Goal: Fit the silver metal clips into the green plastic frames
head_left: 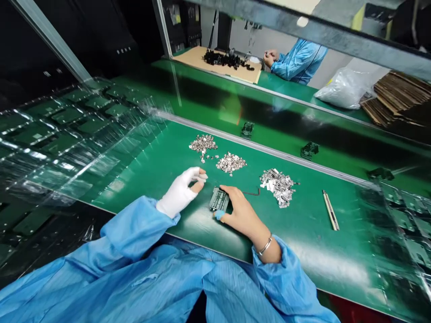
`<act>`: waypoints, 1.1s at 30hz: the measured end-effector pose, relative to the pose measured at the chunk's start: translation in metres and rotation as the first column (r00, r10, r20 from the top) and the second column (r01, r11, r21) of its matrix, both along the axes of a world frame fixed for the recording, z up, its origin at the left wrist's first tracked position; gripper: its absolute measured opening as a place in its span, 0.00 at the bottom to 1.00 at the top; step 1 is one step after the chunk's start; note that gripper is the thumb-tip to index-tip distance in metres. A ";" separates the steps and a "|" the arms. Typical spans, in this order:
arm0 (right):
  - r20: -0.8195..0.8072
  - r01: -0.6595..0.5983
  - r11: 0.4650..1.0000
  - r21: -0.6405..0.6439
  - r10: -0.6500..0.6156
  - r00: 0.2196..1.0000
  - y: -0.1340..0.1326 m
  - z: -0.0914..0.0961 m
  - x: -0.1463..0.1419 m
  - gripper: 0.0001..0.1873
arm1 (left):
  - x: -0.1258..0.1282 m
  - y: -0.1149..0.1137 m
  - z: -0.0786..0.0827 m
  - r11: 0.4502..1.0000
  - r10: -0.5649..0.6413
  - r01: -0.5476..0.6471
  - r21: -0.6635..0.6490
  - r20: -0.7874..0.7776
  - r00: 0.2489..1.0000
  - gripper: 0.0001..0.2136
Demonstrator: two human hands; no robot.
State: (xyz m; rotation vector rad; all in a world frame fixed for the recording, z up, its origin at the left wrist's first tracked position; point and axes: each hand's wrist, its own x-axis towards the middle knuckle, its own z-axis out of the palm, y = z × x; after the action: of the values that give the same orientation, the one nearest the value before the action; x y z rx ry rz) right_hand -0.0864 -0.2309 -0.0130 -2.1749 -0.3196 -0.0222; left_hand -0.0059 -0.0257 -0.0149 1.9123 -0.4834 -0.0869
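Observation:
My right hand (240, 211), bare with blue tape on the thumb and a bracelet at the wrist, grips a small grey slotted rectangular part (219, 200) by its edges, low over the green tabletop. To its left, my left hand (183, 190) wears a white glove with bare fingertips. Its thumb and fingers are apart, with nothing visible between them, and it does not touch the part. A thin dark L-shaped hex key (253, 194) lies just beyond my right hand.
Small metal pieces lie in piles, a left pile (203, 143), a middle pile (230, 163) and a right pile (278, 186). A utility knife (330, 211) lies further right. Plastic trays (67, 130) stand at left. Beyond the belt, a co-worker's blue sleeve (296, 60) shows.

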 end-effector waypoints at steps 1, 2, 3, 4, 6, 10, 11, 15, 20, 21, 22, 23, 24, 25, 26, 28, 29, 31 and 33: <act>-0.021 0.078 0.994 0.071 -0.077 0.997 0.004 -0.004 0.000 0.32 | -0.007 -0.001 0.002 0.996 -0.058 0.053 0.072 0.071 0.996 0.18; -0.057 0.152 0.973 0.174 -0.144 0.988 0.007 -0.008 0.001 0.30 | -0.014 -0.004 0.005 0.981 -0.134 0.111 0.157 0.148 0.980 0.20; -0.103 0.208 0.935 0.286 -0.185 0.977 0.010 -0.013 0.003 0.27 | -0.021 -0.007 0.007 0.957 -0.211 0.155 0.247 0.220 0.953 0.22; -0.151 0.239 0.889 0.390 -0.194 0.969 0.012 -0.018 0.005 0.25 | -0.028 -0.011 0.008 0.926 -0.273 0.173 0.335 0.279 0.921 0.25; -0.221 0.252 0.810 0.529 -0.155 0.963 0.013 -0.026 0.008 0.22 | -0.031 -0.019 0.012 0.867 -0.339 0.151 0.475 0.340 0.877 0.25; -0.173 0.288 0.775 0.563 -0.230 0.958 0.012 -0.026 0.006 0.26 | 0.019 -0.028 0.027 0.862 -0.253 0.077 0.501 0.292 0.922 0.19; -0.138 0.293 0.785 0.546 -0.260 0.956 0.012 -0.023 0.003 0.27 | 0.044 -0.028 0.031 0.883 -0.186 0.034 0.469 0.282 0.941 0.19; -0.055 0.221 0.893 0.391 -0.217 0.975 0.018 -0.010 -0.008 0.26 | 0.165 -0.026 0.046 0.808 0.175 -0.291 0.512 0.262 0.949 0.23; 0.049 0.133 0.973 0.190 -0.145 0.988 0.020 -0.004 -0.013 0.29 | 0.263 -0.027 0.044 0.673 0.364 -0.418 0.610 0.219 0.905 0.27; 0.060 0.136 0.977 0.166 -0.148 0.987 0.019 -0.004 -0.012 0.29 | 0.272 -0.027 0.041 0.666 0.374 -0.420 0.617 0.211 0.903 0.27; 0.066 0.138 0.979 0.147 -0.149 0.987 0.017 -0.005 -0.011 0.29 | 0.280 -0.028 0.038 0.660 0.384 -0.420 0.622 0.201 0.901 0.27; 0.070 0.140 0.981 0.133 -0.150 0.986 0.015 -0.006 -0.010 0.29 | 0.285 -0.029 0.035 0.657 0.393 -0.419 0.627 0.189 0.900 0.27; 0.072 0.141 0.982 0.124 -0.150 0.986 0.014 -0.007 -0.010 0.29 | 0.290 -0.030 0.032 0.655 0.402 -0.416 0.631 0.176 0.899 0.28; 0.074 0.139 0.984 0.115 -0.148 0.986 0.013 -0.008 -0.009 0.30 | 0.294 -0.031 0.029 0.653 0.410 -0.414 0.634 0.164 0.897 0.29; 0.077 0.137 0.985 0.104 -0.145 0.986 0.012 -0.010 -0.008 0.30 | 0.298 -0.031 0.026 0.652 0.417 -0.413 0.636 0.154 0.896 0.29; 0.081 0.130 0.988 0.081 -0.137 0.987 0.010 -0.012 -0.008 0.32 | 0.304 -0.033 0.021 0.649 0.426 -0.411 0.640 0.141 0.893 0.29; 0.077 0.127 0.989 0.070 -0.133 0.988 0.010 -0.013 -0.008 0.32 | 0.306 -0.034 0.020 0.645 0.431 -0.412 0.643 0.138 0.892 0.29; 0.060 0.117 0.992 0.047 -0.120 0.991 0.010 -0.014 -0.008 0.32 | 0.312 -0.034 0.019 0.630 0.443 -0.416 0.656 0.136 0.886 0.30; 0.044 0.100 0.995 0.028 -0.101 0.994 0.010 -0.014 -0.008 0.32 | 0.317 -0.031 0.022 0.608 0.454 -0.421 0.673 0.141 0.880 0.32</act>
State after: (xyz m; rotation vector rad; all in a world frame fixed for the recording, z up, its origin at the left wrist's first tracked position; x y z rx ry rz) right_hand -0.0944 -0.2212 -0.0272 -2.1655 -0.2341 -0.1309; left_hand 0.3107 -0.0572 0.0074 2.7178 0.1107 0.0232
